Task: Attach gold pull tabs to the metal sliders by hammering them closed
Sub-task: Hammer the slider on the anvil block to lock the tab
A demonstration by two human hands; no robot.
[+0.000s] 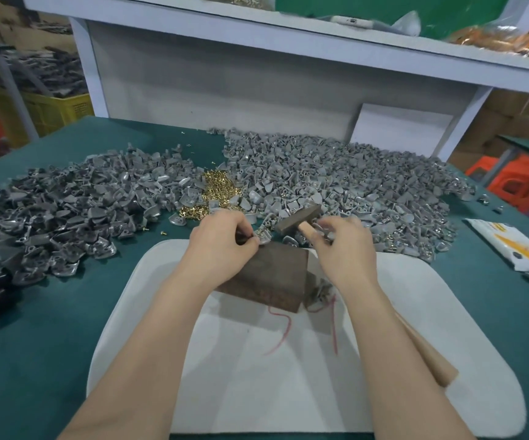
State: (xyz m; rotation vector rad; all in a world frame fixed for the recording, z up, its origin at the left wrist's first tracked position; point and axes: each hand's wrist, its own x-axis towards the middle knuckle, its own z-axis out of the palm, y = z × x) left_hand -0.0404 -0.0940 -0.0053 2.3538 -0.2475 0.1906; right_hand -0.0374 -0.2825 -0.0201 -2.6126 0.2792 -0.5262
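Far left on the green tabletop [66, 328] there's a dark heap of metal sliders [66, 211], then a bright patch of gold pull tabs [218, 192].

The left hand [225, 242] comes next. Its grip is pinched together on one slider [262, 238], pressing it to the far left corner of the dark block [269, 277] on the white pad [288, 376]. Whether a tab is already threaded on is too small to tell.

Just right of the slider, a touch farther out, hangs the hammer [299, 217]. Its head lies crosswise with its left end nearest the slider, and its handle runs back under the right forearm. The right hand [342, 246] has its grip curled round that handle, choked up close to the head.

So the target lies left of the striking hand and slightly nearer the person, which I'd judge calls for a short chop, leftward and down. The left fingertips sit right beside the strike point, so that's the risk. Far right is the paler heap [368, 173].
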